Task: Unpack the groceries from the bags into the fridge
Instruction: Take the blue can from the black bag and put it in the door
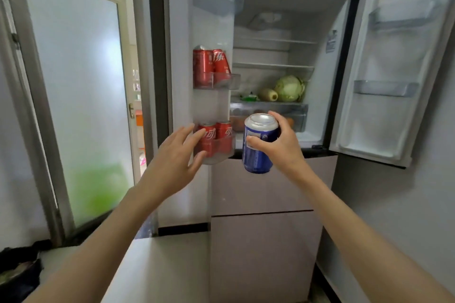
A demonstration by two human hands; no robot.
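My right hand [283, 145] grips a blue can [258, 145] upright in front of the open fridge [283, 19], just right of the left door's lowest bin [219, 157]. Two red cans [216, 135] stand in that bin. My left hand [179, 155] is open with fingers spread, its fingertips touching the bin's front and the nearest red can. Two more red cans [210, 66] stand in the door bin above. Inside the fridge, a cabbage [289, 88] and a pale vegetable [269, 94] lie on a shelf.
The right fridge door [394, 69] stands wide open with bare bins. Closed drawers [263, 204] sit below the compartment. A frosted glass door [78, 81] is at the left. A dark bag [17, 273] lies on the white surface [157, 265] at bottom left.
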